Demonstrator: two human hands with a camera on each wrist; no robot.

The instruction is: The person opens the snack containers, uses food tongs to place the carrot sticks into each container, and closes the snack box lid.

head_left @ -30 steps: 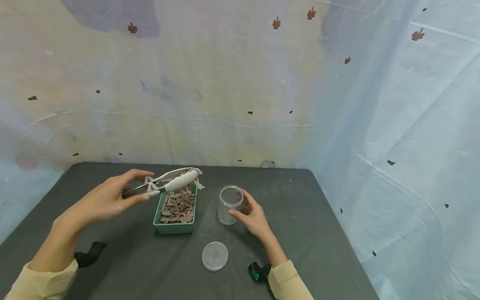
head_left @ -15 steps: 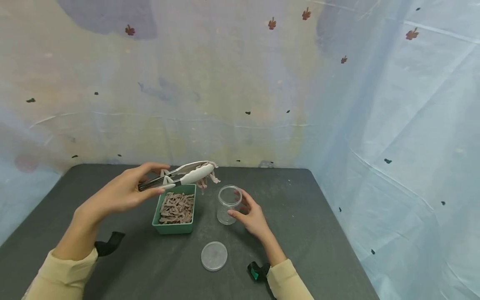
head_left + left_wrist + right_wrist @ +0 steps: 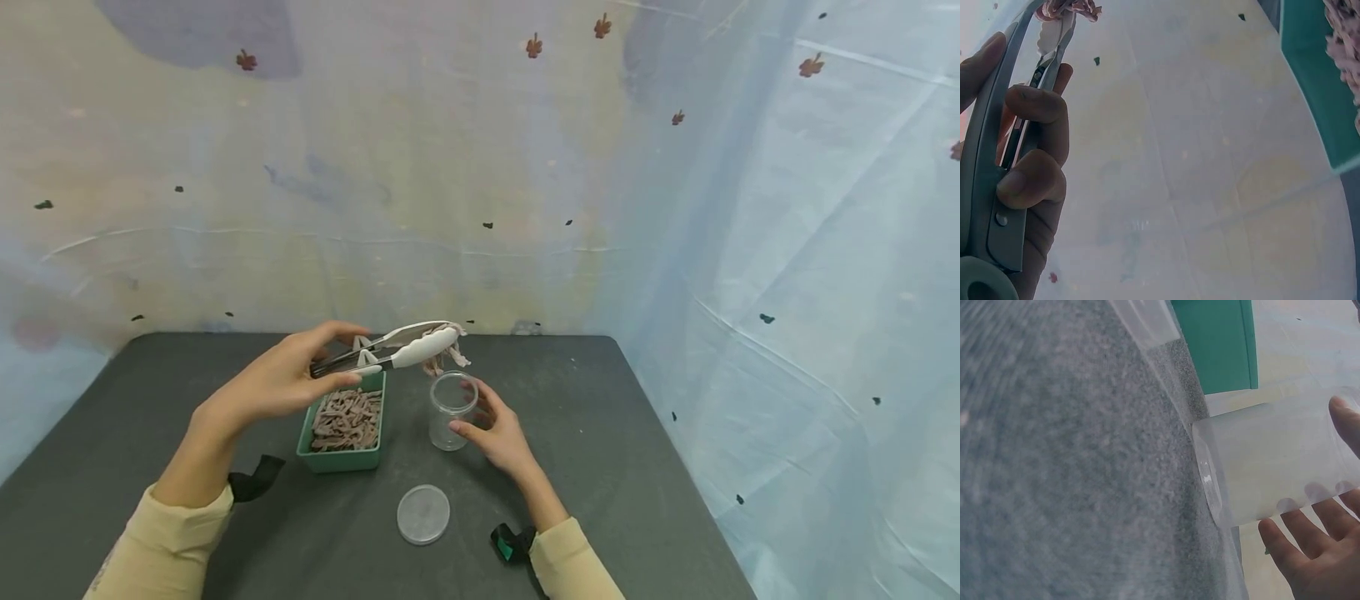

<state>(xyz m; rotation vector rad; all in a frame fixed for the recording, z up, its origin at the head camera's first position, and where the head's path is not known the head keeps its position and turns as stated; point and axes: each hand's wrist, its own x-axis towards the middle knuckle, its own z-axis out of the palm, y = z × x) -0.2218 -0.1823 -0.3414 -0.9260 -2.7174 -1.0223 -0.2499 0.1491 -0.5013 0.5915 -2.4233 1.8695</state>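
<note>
My left hand (image 3: 281, 375) grips white-tipped metal tongs (image 3: 423, 346) above the green container. Between the tong tips hang shredded, pinkish-brown strips (image 3: 447, 354), just above and behind the mouth of a clear jar (image 3: 452, 408). In the left wrist view, fingers curl round the tong handles (image 3: 988, 169), with strips at the top edge. The jar stands upright on the table, and my right hand (image 3: 504, 433) holds it from the right side, thumb in front. Seen in the right wrist view, the jar wall (image 3: 1266, 462) looks see-through, with no strips inside.
A green rectangular container (image 3: 341, 461) full of similar strips stands left of the jar. Nearer the front, a round clear lid (image 3: 423, 515) lies flat on the dark table (image 3: 615, 500). A patterned sheet (image 3: 420, 167) hangs behind the table, and a bluish one on the right.
The left hand has carried the tongs and strips rightward, from over the green container toward the jar. The right hand and jar stay in place; the view shifts slightly.
</note>
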